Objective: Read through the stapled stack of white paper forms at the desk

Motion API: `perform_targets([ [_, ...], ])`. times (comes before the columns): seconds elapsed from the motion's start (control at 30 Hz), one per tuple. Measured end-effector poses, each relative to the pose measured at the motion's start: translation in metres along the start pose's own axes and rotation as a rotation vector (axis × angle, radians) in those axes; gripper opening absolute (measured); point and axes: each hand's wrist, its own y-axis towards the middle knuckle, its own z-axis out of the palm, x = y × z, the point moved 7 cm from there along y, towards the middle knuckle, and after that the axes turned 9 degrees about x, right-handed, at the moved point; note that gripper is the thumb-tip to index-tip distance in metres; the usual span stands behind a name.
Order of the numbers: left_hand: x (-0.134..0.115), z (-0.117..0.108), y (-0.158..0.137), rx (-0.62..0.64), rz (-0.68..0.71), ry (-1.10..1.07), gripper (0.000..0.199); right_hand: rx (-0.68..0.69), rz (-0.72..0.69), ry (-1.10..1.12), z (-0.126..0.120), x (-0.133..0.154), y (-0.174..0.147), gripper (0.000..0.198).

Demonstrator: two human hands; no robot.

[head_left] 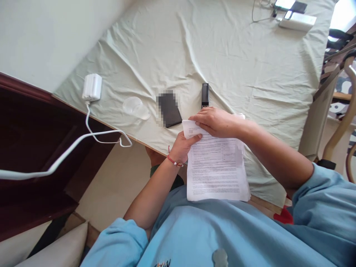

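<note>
Head view: left hand [182, 146] closed on the near-left corner of the papers [217, 167], thumb on top, fingers hidden under the sheets; red band at the wrist. Right hand [215, 120] laid flat over the top edge, fingers mostly straight and pressing down, pinching nothing visible. Papers half on the sheet-covered table [236, 55], half over the edge toward the lap, top-left corner lifted a little. Just past the right fingertips, a black stapler [205, 95], untouched; left of it a dark phone [169, 109], then a clear cup [136, 107] and a white charger [92, 87] with its cable hanging off the edge. Judged as squaring the stack at its top corner: best done by keeping the left pinch firm, sliding the right palm along the top edge until all sheets line up, and holding the corner flat and still. Likely risk: lower sheets slipping off the table edge.
</note>
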Motion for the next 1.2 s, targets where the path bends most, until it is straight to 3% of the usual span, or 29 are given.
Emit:
perform_targets([
  [0.1,-0.002,-0.001,-0.003,-0.006,-0.003,-0.001,0.05,-0.05,0.111,-0.009,-0.007,-0.011,-0.009,0.04],
  [0.2,-0.009,-0.008,-0.006,-0.018,0.013,-0.027,0.05,-0.244,0.236,0.068,-0.018,-0.034,-0.034,0.043],
  [0.27,-0.013,-0.016,-0.008,-0.047,0.032,-0.056,0.047,-0.462,0.301,0.209,-0.022,-0.051,-0.06,0.057],
  [0.33,-0.016,-0.023,-0.009,-0.069,0.049,-0.091,0.048,-0.553,0.358,0.472,-0.008,-0.068,-0.081,0.074],
  [0.4,-0.016,-0.025,-0.007,-0.067,0.06,-0.128,0.052,-0.515,0.363,0.829,0.019,-0.076,-0.091,0.079],
  [0.47,-0.015,-0.024,-0.003,-0.042,0.058,-0.159,0.054,-0.453,0.366,1.146,0.046,-0.073,-0.096,0.068],
  [0.6,-0.01,-0.015,0.003,0.008,0.021,-0.19,0.049,-0.307,0.438,1.495,0.083,-0.06,-0.101,0.047],
  [0.67,-0.01,-0.011,0.002,0.023,0.023,-0.176,0.051,-0.337,0.472,1.568,0.086,-0.059,-0.105,0.045],
  [0.83,0.0,-0.003,-0.011,0.143,-0.062,-0.009,0.052,-0.578,0.502,1.634,0.078,-0.07,-0.116,0.047],
  [1.03,0.014,-0.005,-0.022,0.154,-0.069,0.037,0.045,-0.496,0.467,1.558,0.078,-0.071,-0.119,0.044],
  [1.2,0.012,-0.002,-0.027,0.171,-0.066,-0.006,0.046,-0.533,0.478,1.513,0.069,-0.071,-0.123,0.045],
])
